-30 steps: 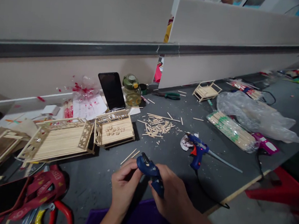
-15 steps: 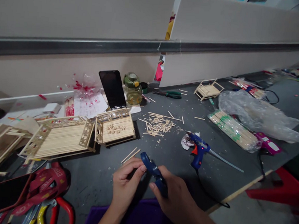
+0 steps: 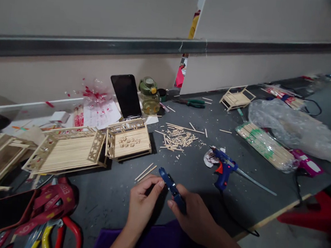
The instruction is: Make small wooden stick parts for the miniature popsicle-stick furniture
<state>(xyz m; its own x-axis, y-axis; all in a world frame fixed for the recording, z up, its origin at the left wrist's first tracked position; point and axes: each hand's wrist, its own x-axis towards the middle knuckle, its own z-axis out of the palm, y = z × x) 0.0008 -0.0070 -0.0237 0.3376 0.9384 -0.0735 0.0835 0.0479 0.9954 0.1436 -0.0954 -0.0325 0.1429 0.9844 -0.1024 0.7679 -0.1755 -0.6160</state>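
My right hand (image 3: pixel 194 214) is wrapped round a blue plier-like hand cutter (image 3: pixel 167 180) that points up and to the left. Close to its jaw end, my left hand (image 3: pixel 145 199) pinches thumb against forefinger. Whatever those fingertips hold is too small and hidden to make out. Just beyond the left hand, two thin wooden sticks (image 3: pixel 145 172) lie on the dark table. Farther back is a scattered pile of short cut stick pieces (image 3: pixel 178 136). A small wooden stick model (image 3: pixel 130 140) stands left of it, with several little wooden clusters on its slatted floor.
A blue glue gun (image 3: pixel 223 168) lies to the right, its cord trailing to the table edge. Behind are bagged sticks (image 3: pixel 267 147), a propped phone (image 3: pixel 126 96), a green bottle (image 3: pixel 149 96) and green-handled pliers (image 3: pixel 191 102). A larger stick model (image 3: pixel 68 150) and red-handled pliers (image 3: pixel 72 233) stand left.
The view has shifted slightly. Both hands stay close together with the blue cutter between them, and its angle has changed a little. The things on the table lie as before.
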